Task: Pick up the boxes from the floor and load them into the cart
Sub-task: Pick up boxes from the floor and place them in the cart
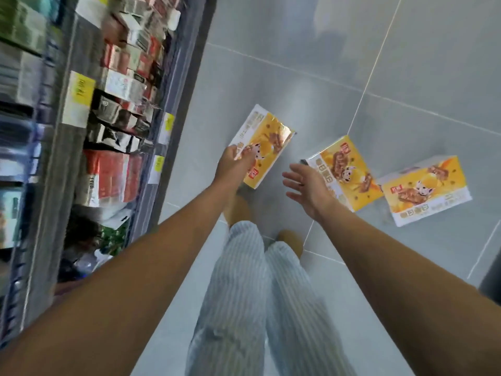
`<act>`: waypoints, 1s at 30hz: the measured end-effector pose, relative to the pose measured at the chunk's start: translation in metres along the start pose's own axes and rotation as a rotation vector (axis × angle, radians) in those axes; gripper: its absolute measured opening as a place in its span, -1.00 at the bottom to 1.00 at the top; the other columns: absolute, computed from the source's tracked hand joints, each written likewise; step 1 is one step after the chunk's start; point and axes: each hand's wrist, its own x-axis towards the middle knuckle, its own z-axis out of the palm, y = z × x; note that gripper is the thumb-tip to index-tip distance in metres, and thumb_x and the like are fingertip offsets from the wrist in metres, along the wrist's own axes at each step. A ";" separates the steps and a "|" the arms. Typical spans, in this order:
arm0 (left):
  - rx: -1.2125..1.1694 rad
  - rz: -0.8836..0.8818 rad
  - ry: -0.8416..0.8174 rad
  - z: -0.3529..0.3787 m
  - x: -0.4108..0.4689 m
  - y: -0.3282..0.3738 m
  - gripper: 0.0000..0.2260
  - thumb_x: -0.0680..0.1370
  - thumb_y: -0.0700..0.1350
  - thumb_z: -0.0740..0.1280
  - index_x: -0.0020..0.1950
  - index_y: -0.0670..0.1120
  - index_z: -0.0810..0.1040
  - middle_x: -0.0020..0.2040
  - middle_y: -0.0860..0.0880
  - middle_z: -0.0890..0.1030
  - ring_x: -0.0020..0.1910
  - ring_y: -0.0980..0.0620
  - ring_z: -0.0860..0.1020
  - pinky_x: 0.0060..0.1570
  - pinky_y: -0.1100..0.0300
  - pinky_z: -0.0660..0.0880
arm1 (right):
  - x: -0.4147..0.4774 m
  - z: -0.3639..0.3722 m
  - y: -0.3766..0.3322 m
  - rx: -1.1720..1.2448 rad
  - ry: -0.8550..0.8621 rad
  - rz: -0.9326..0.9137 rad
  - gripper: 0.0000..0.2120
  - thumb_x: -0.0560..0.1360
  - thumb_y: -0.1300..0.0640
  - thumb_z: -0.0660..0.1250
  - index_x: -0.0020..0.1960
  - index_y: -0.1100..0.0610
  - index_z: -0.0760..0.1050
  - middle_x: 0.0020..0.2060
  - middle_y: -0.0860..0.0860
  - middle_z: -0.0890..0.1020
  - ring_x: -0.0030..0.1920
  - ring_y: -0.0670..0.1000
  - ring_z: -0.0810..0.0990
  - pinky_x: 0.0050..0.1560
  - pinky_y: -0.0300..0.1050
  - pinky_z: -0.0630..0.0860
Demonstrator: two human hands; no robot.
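Over grey floor tiles (298, 50), left fingers (245, 157) grip a yellow box (268, 137); right fingers (296, 170) spread empty.

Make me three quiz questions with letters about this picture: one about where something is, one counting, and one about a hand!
1. Where are the store shelves of packaged goods?
A) on the person's left
B) on the person's right
C) under the boxes

2. How many yellow-and-white cardboard boxes show?
A) one
B) three
C) five

3. What is the left hand doing?
A) hanging idle
B) pressing a shelf
C) gripping a box

Answers:
1 A: the shelves fill the left side.
2 B: one is gripped and two lie on the grey tiled floor.
3 C: its fingers curl over a box's edge, while the right hand is spread open.
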 end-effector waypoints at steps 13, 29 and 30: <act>0.076 -0.049 0.039 0.051 0.219 -0.063 -0.42 0.35 0.14 0.35 0.28 -0.06 0.32 0.20 -0.06 0.52 0.14 -0.08 0.55 0.11 -0.02 0.56 | 0.215 0.028 0.060 0.059 0.033 0.069 -0.11 0.22 -0.12 0.38 0.49 0.07 0.19 0.38 -0.01 0.38 0.27 0.03 0.37 0.09 0.01 0.37; 0.200 -0.019 -0.050 0.048 0.265 -0.085 -0.73 0.54 0.07 0.32 0.17 -0.04 0.51 0.07 -0.03 0.64 -0.06 0.00 0.63 -0.08 0.12 0.58 | 0.265 0.038 0.088 0.201 -0.080 -0.093 -0.35 0.41 -0.07 0.45 0.42 0.05 0.32 0.21 0.11 0.62 0.15 0.18 0.64 0.20 0.24 0.54; 0.175 -0.040 -0.047 0.048 0.257 -0.087 -0.74 0.55 0.07 0.31 0.15 -0.04 0.51 0.03 -0.02 0.65 -0.13 0.03 0.63 -0.14 0.15 0.58 | 0.262 0.036 0.085 0.205 -0.101 -0.106 -0.34 0.42 -0.05 0.43 0.44 0.06 0.30 0.23 0.14 0.61 0.16 0.21 0.63 0.18 0.25 0.54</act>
